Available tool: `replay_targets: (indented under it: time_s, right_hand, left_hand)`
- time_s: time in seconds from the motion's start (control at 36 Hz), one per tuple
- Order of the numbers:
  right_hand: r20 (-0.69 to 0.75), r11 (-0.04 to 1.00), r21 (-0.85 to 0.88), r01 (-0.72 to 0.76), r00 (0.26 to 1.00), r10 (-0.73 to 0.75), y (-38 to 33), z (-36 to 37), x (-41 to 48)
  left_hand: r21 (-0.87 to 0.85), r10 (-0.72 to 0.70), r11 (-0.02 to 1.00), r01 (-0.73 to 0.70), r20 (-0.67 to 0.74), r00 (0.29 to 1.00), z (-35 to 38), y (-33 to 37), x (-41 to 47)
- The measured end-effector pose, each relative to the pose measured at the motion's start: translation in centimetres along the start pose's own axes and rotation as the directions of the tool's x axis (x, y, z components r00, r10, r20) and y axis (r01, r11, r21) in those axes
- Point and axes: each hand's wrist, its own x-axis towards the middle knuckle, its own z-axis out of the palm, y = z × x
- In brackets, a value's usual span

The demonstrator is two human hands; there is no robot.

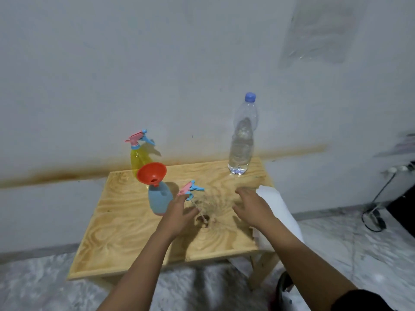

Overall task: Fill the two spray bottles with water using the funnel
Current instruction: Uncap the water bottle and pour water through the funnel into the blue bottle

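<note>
Our left hand (179, 213) pinches the spray head (190, 189); right hand (252, 207), fingers (242, 191) spread, holds nothing. Funnel (152, 173) sits in blue bottle (160, 199); water bottle (242, 142) part full.

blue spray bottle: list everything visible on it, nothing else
The blue spray bottle has a pale blue, opaque, plastic-looking body, rounded and narrowing to the neck, with a pinkish band at its base. Its spray head is off; an orange funnel sits tilted in the neck. It stands upright on the wooden table, left of centre, in front of the yellow bottle. The left hand is right beside it; contact cannot be told.
</note>
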Motion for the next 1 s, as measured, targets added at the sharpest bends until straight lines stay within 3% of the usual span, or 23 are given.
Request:
replay_targets:
  time_s: [0.22,0.42,0.5,0.67,1.0]
  right_hand:
    - [-0.035,0.988,0.031,-0.151,0.988,0.152,4.4,-2.8,4.2]
    - [-0.074,0.953,0.195,-0.231,0.966,0.249,5.8,-4.5,11.5]
    - [-0.105,0.923,0.335,-0.189,0.966,0.236,5.9,-4.9,14.6]
    - [-0.163,0.76,0.642,-0.104,0.95,0.268,5.5,-5.1,19.4]
    - [-0.282,0.774,0.631,-0.054,0.913,0.294,4.9,-3.9,19.6]
  left_hand:
    - [-0.027,0.143,0.989,-0.143,0.018,0.99,1.6,8.3,8.9]
    - [-0.177,0.305,0.937,-0.303,-0.012,0.952,1.5,15.2,17.5]
    - [-0.252,0.325,0.912,-0.323,-0.033,0.945,1.6,17.0,20.7]
    - [-0.359,0.31,0.889,-0.286,0.01,0.951,3.1,17.7,24.2]
    - [-0.408,0.37,0.843,-0.35,-0.031,0.928,3.6,16.1,23.7]
